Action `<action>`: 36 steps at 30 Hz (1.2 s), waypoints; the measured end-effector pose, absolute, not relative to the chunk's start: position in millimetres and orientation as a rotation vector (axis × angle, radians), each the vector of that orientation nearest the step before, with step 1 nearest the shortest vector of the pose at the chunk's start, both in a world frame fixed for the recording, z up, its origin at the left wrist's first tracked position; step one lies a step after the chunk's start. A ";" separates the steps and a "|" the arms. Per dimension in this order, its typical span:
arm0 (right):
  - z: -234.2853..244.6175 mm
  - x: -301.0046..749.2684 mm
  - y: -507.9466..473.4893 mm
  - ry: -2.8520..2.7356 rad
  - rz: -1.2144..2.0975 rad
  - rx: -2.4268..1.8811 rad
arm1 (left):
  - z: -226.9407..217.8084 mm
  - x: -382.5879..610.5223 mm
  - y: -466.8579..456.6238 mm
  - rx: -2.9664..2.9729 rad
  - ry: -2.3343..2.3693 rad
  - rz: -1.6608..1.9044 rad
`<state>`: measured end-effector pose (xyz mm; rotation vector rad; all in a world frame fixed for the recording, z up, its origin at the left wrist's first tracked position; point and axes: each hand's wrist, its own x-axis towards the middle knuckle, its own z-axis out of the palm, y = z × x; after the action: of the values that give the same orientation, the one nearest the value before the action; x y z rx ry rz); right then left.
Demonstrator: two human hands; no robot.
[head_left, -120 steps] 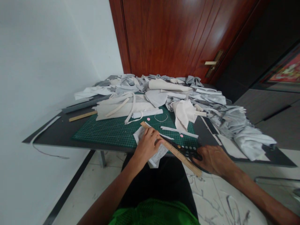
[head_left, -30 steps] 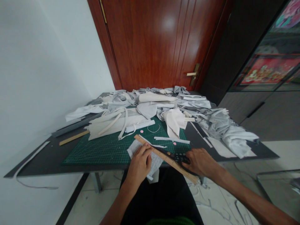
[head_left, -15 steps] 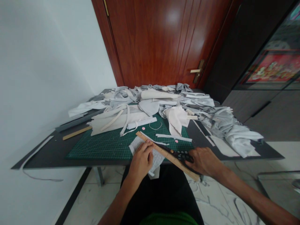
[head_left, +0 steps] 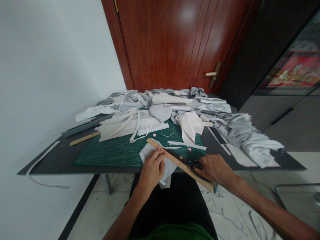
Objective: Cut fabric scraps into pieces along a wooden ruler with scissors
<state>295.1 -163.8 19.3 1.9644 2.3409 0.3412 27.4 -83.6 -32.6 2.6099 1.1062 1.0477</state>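
My left hand [head_left: 152, 166] is closed on a wooden ruler [head_left: 175, 161], its thumb and fingers pressing the ruler against a piece of light grey fabric [head_left: 170, 167]. The ruler lies slanted over the fabric and reaches past the table's front edge at lower right. Black scissors [head_left: 192, 163] are gripped in my right hand [head_left: 217, 169], with the blades along the ruler's far edge and pointing toward my left fingers. A narrow pale strip [head_left: 172, 147] sticks out beyond the ruler near the blade tips. My left hand hides part of the fabric.
Under the work lies a green cutting mat [head_left: 107, 155] on a dark table [head_left: 50, 165]. Heaped grey and white fabric [head_left: 160, 113] covers the back, with another pile [head_left: 260, 143] at right. A second wooden stick [head_left: 85, 138] rests at left. Scraps [head_left: 232, 218] litter the floor.
The scissor handles have come closer together and the blades look more closed along the ruler. The narrow strip's free end has shifted slightly away from me. My left hand keeps its hold.
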 end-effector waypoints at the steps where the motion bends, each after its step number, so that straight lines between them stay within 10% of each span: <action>1: 19.5 295.6 -163.7 2.337 0.336 1.966 | -31.7 27.8 -84.9 2.618 1.115 1.050; 36: 26.0 283.9 -147.5 2.314 0.317 1.905 | -23.0 27.5 -89.0 2.655 1.194 0.982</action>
<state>283.9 -147.5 26.0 1.9051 2.3138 0.3171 27.5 -89.0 -23.0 2.6548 1.1944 0.9820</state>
